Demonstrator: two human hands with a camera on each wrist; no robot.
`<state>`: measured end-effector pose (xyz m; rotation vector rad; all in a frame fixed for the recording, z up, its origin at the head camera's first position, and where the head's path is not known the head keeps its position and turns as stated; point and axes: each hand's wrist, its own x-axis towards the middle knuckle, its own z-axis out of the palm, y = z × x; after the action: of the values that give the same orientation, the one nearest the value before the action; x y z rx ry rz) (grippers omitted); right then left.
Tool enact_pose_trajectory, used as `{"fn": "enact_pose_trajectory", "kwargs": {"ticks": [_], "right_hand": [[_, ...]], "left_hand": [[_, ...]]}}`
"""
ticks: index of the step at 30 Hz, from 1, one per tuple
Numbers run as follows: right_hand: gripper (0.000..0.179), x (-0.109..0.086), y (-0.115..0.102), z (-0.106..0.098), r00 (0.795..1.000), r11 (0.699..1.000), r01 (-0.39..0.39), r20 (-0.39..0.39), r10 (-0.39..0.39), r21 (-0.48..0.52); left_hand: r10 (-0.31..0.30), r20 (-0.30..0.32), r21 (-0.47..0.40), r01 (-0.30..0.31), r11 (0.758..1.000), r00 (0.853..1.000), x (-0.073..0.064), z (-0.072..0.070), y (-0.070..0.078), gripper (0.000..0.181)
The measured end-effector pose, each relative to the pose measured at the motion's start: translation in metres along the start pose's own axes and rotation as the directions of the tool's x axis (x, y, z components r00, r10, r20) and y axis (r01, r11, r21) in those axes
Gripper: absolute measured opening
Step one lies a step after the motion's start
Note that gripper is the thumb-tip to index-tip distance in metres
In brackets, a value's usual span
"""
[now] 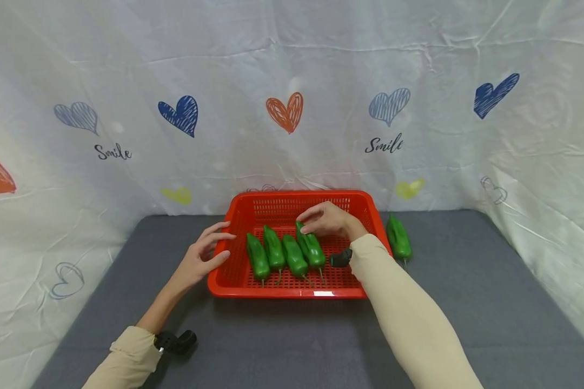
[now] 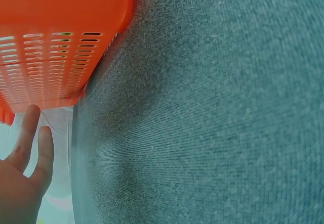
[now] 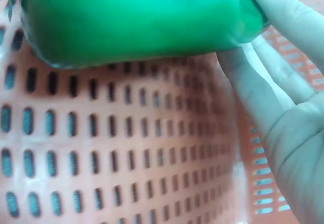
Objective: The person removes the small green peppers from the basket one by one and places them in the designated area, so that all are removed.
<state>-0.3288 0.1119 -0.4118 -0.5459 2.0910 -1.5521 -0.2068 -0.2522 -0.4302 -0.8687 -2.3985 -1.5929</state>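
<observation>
My right hand (image 1: 328, 220) reaches into a red plastic basket (image 1: 272, 293) and pinches a green pepper (image 1: 311, 249) near its pointed end. In the right wrist view the same pepper (image 3: 136, 16) spans the top, with thumb and fingers at its tip. Several more peppers lie beside it in the basket: one pepper (image 1: 296, 256) next to it, another (image 1: 274, 247), and the leftmost (image 1: 258, 257). My left hand (image 1: 199, 259) is at the basket's left rim, fingers spread and fairly straight. In the left wrist view, two of its fingers (image 2: 44, 148) show near the basket's outer wall.
One more green pepper (image 1: 399, 237) lies on the grey tabletop (image 1: 292, 335) just right of the basket. Behind the table hangs a white cloth (image 1: 233, 65) printed with hearts. Black wrist cameras sit on both wrists.
</observation>
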Motion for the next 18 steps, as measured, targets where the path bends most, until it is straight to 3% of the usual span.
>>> {"fn": "enact_pose_trajectory", "kwargs": {"ticks": [18], "right_hand": [[0.04, -0.01, -0.036, -0.013, 0.996, 0.997, 0.078, -0.05, -0.079, -0.004]], "left_hand": [[0.024, 0.002, 0.01, -0.024, 1.0, 1.0, 0.0, -0.002, -0.002, 0.038]]}}
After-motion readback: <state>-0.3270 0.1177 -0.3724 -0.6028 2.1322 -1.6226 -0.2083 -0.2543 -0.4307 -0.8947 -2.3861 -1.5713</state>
